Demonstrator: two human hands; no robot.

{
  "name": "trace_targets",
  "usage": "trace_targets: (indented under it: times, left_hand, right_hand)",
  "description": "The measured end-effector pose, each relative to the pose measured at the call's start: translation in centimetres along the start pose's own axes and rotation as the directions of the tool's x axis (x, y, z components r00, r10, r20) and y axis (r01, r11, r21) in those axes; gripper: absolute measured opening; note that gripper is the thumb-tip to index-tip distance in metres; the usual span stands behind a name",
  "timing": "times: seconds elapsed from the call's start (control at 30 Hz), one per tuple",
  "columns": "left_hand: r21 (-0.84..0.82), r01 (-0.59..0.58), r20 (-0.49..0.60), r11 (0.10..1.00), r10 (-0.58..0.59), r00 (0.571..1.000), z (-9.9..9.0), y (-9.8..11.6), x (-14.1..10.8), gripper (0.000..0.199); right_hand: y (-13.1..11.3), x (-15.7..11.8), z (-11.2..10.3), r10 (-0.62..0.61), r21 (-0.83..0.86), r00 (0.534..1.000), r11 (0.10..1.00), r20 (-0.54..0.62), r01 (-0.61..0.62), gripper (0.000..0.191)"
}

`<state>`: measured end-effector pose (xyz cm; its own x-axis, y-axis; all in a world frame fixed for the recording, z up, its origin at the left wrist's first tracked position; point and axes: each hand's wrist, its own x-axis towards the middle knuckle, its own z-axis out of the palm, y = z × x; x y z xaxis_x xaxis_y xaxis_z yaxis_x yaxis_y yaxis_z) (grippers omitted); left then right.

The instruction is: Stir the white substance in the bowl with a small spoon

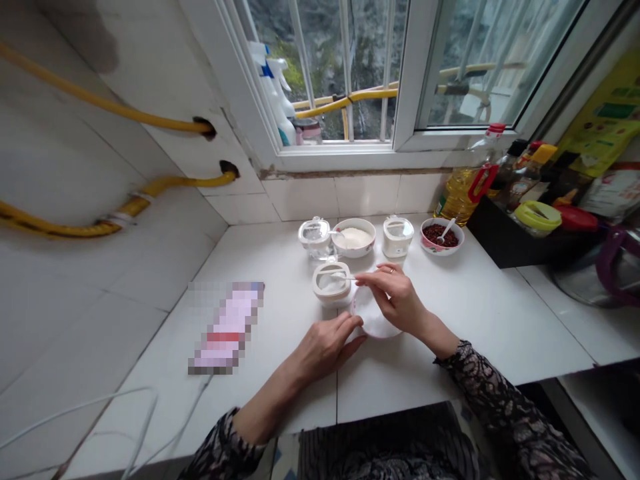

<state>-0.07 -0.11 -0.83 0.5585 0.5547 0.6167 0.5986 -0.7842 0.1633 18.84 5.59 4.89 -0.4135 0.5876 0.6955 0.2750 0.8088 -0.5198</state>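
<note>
Left hand: narrow, holding edge of white dish | Right hand: narrow, holding dish from above | Beyond hands: lidded jar, just beside right hand

**Patterned Sleeves, Striped Front**

The left sleeve and right sleeve are dark, with a pale lacy print. A dark striped garment covers the torso, and a thin metal ring circles one finger of the right hand.
</note>
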Motion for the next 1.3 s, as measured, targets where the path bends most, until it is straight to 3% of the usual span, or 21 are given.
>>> trace_targets:
  times: [0.1, 0.33, 0.47, 0.6, 0.73, 0.93, 1.1, 1.3]
  left_hand:
    - [-0.014, 0.006, 0.011, 1.0, -0.006, 1.0, 0.0, 0.0, 0.0, 0.016]
    - [-0.031, 0.014, 0.02, 0.999, -0.013, 1.0, -0.2, 0.1, -0.1, 0.014]
    - [-0.042, 0.028, 0.021, 0.999, -0.027, 0.999, -0.3, 0.1, -0.1, 0.014]
    - [-0.041, 0.027, 0.02, 0.999, -0.026, 0.999, -0.3, 0.2, 0.0, 0.014]
    - [-0.027, 0.023, 0.02, 0.999, -0.022, 1.0, -0.4, 0.2, 0.0, 0.014]
    - [-0.031, 0.018, 0.015, 0.999, -0.017, 1.0, -0.5, 0.2, 0.1, 0.013]
    - [-0.022, 0.027, 0.027, 0.999, -0.026, 0.999, -0.5, 0.2, 0.1, 0.014]
    - [-0.045, 0.019, 0.021, 0.999, -0.018, 1.0, -0.5, 0.2, 0.1, 0.013]
  right_hand:
    - [0.0, 0.2, -1.1, 0.012, -0.034, 0.998, 0.999, -0.061, -0.014, 0.025]
    - [0.7, -0.1, -3.3, 0.265, -0.097, 0.959, 0.957, -0.103, -0.275, 0.019]
    - [-0.2, -0.1, -2.4, 0.374, -0.029, 0.927, 0.927, 0.016, -0.374, 0.018]
    - [-1.5, -0.1, -1.3, 0.466, 0.12, 0.868, 0.864, 0.173, -0.488, 0.018]
    - [-1.5, -0.1, -1.2, 0.449, 0.059, 0.863, 0.879, 0.232, -0.473, 0.019]
    - [-1.0, -0.1, -1.5, 0.395, 0.012, 0.907, 0.916, 0.148, -0.401, 0.018]
    - [0.0, -0.3, -1.5, 0.366, -0.115, 0.893, 0.931, 0.261, -0.348, 0.019]
    - [1.1, -0.3, -2.9, 0.328, -0.236, 0.921, 0.931, 0.212, -0.277, 0.024]
